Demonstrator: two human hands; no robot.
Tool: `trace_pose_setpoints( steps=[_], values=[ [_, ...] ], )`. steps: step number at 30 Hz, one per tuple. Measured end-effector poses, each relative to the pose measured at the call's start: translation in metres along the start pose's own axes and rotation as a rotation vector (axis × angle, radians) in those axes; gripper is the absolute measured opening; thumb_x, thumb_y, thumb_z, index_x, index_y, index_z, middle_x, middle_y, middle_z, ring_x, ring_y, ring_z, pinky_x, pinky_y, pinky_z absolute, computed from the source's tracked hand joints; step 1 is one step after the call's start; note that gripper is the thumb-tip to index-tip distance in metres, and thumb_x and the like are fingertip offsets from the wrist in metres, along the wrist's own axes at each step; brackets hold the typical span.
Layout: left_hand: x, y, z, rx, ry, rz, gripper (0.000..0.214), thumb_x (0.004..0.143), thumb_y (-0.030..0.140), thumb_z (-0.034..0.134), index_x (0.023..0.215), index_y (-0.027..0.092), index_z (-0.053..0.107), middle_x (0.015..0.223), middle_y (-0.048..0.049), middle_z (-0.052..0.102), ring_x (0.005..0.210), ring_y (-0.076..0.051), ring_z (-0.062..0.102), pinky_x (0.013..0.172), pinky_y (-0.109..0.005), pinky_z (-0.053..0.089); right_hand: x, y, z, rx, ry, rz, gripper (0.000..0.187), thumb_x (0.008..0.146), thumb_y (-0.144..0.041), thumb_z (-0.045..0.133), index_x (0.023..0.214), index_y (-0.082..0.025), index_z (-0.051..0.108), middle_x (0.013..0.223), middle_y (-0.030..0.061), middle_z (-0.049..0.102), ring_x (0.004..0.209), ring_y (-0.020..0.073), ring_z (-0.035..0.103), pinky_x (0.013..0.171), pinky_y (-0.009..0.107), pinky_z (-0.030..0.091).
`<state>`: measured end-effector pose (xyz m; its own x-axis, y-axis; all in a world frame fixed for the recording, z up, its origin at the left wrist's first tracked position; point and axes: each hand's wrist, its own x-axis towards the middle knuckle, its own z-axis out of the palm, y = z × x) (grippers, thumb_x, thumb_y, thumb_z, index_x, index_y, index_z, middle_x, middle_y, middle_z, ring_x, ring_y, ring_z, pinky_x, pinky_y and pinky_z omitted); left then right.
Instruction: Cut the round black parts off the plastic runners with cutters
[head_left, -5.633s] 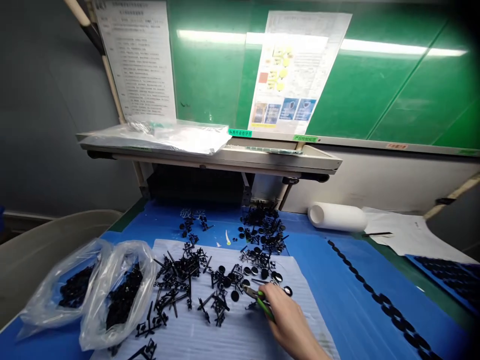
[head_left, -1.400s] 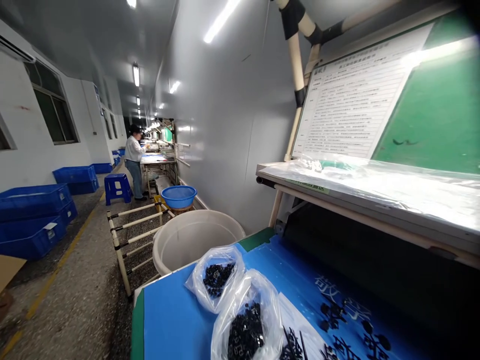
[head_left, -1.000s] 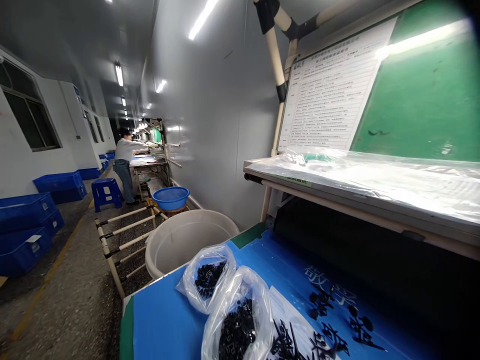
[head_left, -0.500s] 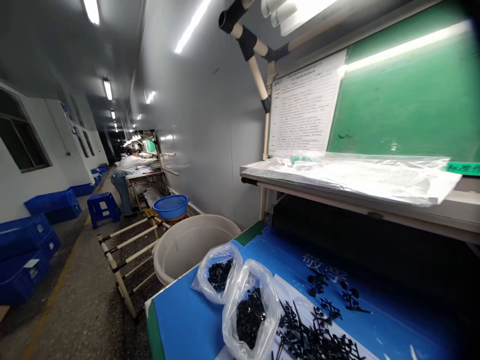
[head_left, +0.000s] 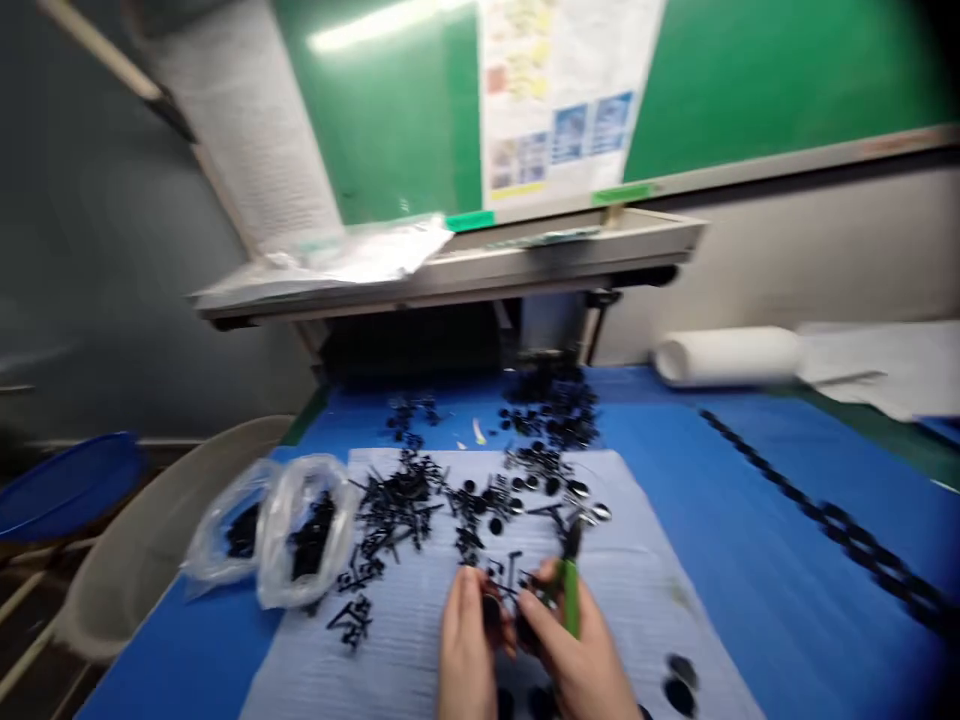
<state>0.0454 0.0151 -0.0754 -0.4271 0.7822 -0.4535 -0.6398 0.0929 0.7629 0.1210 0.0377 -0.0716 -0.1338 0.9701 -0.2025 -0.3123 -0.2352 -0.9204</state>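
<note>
My left hand is closed at the bottom middle of the head view, its fingertips on a black plastic piece with thin branches. Beside it my right hand is wrapped round green-handled nippers, whose dark jaws point up and away. Its fingers come close to the same black piece; whether they touch it, I cannot tell. Both hands are over a white sheet. Beyond them lie a pile of black branched parts and several round black discs. Motion blur hides fine detail.
Two clear bags of small black pieces stand at the left. Further black parts are heaped under the shelf. A black strip of discs and a white roll lie right. A large bin stands beyond the left edge.
The view has swung right and down from the aisle to the bench. Both hands, the nippers and the black piece held there have come into view; the bags now appear further left.
</note>
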Motion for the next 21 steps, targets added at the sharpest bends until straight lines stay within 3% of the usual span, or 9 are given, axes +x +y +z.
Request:
trace_pose_setpoints(
  steps=[4, 7, 10, 15, 18, 21],
  values=[
    [-0.001, -0.004, 0.013, -0.025, -0.037, 0.039, 0.033, 0.072, 0.049, 0.050, 0.075, 0.017, 0.052, 0.058, 0.0006, 0.052, 0.053, -0.011, 0.048, 0.046, -0.020, 0.039, 0.001, -0.005, 0.000, 0.198, 0.133, 0.011, 0.036, 0.063, -0.039, 0.065, 0.082, -0.022, 0.040, 0.062, -0.0041, 0.045, 0.052, 0.0155, 0.050, 0.047, 0.026, 0.044],
    [-0.005, -0.010, 0.022, -0.036, -0.001, 0.023, 0.032, 0.067, 0.045, 0.059, 0.082, 0.017, 0.052, 0.067, -0.0016, 0.055, 0.064, -0.013, 0.052, 0.053, -0.020, 0.043, -0.002, 0.001, -0.010, 0.156, 0.240, -0.045, 0.033, 0.065, -0.038, 0.063, 0.084, -0.020, 0.042, 0.070, -0.0022, 0.045, 0.063, 0.0161, 0.050, 0.057, 0.026, 0.045],
    [-0.002, -0.019, 0.029, 0.043, 0.045, 0.051, 0.033, 0.060, 0.040, 0.067, 0.078, 0.018, 0.051, 0.067, 0.0003, 0.054, 0.063, -0.011, 0.051, 0.055, -0.018, 0.043, -0.005, 0.009, -0.019, 0.068, 0.253, -0.092, 0.028, 0.068, -0.037, 0.059, 0.084, -0.020, 0.043, 0.072, -0.0011, 0.045, 0.068, 0.0169, 0.050, 0.062, 0.026, 0.044],
    [0.011, -0.017, 0.035, 0.265, -0.010, 0.072, 0.034, 0.065, 0.048, 0.059, 0.064, 0.019, 0.042, 0.047, 0.0079, 0.039, 0.037, -0.004, 0.035, 0.034, -0.012, 0.030, -0.010, -0.001, -0.045, -0.116, -0.012, -0.100, 0.028, 0.069, -0.032, 0.053, 0.092, -0.018, 0.045, 0.081, 0.0038, 0.053, 0.074, 0.0190, 0.052, 0.070, 0.028, 0.042],
    [0.014, -0.003, 0.034, 0.316, -0.034, -0.009, 0.037, 0.067, 0.054, 0.053, 0.063, 0.020, 0.036, 0.038, 0.0109, 0.031, 0.027, -0.002, 0.022, 0.026, -0.012, 0.015, -0.009, -0.013, -0.067, -0.319, -0.208, -0.057, 0.022, 0.066, -0.026, 0.051, 0.087, -0.018, 0.046, 0.079, 0.0031, 0.053, 0.070, 0.0175, 0.051, 0.065, 0.026, 0.042],
    [0.010, 0.009, 0.032, 0.401, -0.053, -0.069, 0.036, 0.072, 0.055, 0.044, 0.064, 0.021, 0.035, 0.031, 0.0118, 0.027, 0.022, -0.002, 0.018, 0.024, -0.012, 0.011, -0.003, -0.016, -0.079, -0.556, -0.401, 0.016, 0.018, 0.064, -0.023, 0.050, 0.081, -0.018, 0.049, 0.072, 0.0008, 0.053, 0.064, 0.0153, 0.049, 0.059, 0.023, 0.040]
  ],
)
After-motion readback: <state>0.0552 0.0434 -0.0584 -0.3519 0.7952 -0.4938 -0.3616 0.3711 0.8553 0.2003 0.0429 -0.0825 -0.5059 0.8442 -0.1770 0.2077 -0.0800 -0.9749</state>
